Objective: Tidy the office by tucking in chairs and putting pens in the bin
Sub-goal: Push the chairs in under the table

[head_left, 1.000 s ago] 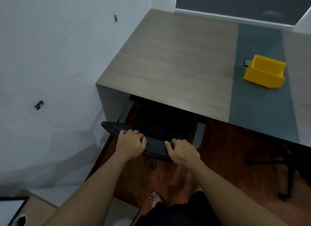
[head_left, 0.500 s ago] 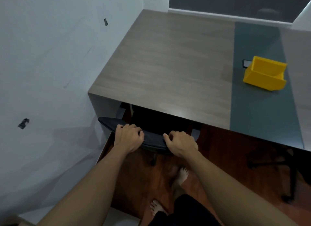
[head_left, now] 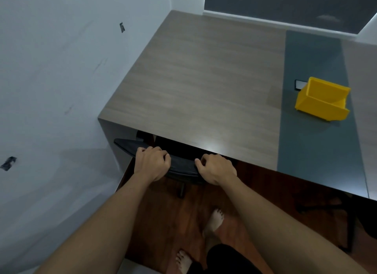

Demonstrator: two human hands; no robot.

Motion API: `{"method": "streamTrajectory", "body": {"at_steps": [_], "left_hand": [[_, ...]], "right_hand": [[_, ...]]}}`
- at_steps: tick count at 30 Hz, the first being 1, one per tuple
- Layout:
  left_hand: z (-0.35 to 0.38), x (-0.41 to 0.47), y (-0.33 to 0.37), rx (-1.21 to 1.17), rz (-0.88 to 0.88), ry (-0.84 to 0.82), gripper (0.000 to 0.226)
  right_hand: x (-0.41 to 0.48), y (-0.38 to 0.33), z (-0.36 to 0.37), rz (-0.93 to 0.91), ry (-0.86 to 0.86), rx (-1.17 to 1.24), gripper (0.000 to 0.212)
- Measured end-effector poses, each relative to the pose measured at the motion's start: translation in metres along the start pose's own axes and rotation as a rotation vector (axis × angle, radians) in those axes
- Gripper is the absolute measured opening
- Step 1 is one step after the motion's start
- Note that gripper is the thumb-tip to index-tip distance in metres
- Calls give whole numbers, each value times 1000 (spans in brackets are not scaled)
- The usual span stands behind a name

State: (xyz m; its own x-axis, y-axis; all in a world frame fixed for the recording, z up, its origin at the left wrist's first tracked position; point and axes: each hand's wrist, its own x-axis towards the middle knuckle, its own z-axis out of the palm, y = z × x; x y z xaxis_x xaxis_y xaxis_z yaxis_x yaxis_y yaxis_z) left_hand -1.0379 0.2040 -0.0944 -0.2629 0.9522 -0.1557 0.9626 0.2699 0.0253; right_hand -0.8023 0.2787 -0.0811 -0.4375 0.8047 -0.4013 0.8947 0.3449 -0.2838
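Note:
A black office chair (head_left: 181, 165) stands under the left end of the wooden desk (head_left: 204, 86); only the top edge of its backrest shows at the desk's front edge. My left hand (head_left: 152, 162) grips the backrest top on the left, and my right hand (head_left: 216, 167) grips it on the right. A yellow bin (head_left: 322, 99) sits on the desk's dark blue-grey strip at the right, its open side up. No pens are in view.
A white wall (head_left: 51, 90) runs close along the desk's left side. A small dark flat object (head_left: 299, 84) lies behind the bin. Another chair's dark base (head_left: 326, 208) shows under the desk at right. My bare feet (head_left: 214, 220) stand on the reddish wood floor.
The chair has slid further under the desk with both hands on its backrest; its seat and armrests are now hidden. I have stepped closer to the desk.

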Motion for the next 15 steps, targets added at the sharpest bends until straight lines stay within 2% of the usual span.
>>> {"method": "streamTrajectory", "body": {"at_steps": [15], "left_hand": [[2,12,13,-37,-47,35,51]], "right_hand": [[21,19,-9,5,11,8,58]]}}
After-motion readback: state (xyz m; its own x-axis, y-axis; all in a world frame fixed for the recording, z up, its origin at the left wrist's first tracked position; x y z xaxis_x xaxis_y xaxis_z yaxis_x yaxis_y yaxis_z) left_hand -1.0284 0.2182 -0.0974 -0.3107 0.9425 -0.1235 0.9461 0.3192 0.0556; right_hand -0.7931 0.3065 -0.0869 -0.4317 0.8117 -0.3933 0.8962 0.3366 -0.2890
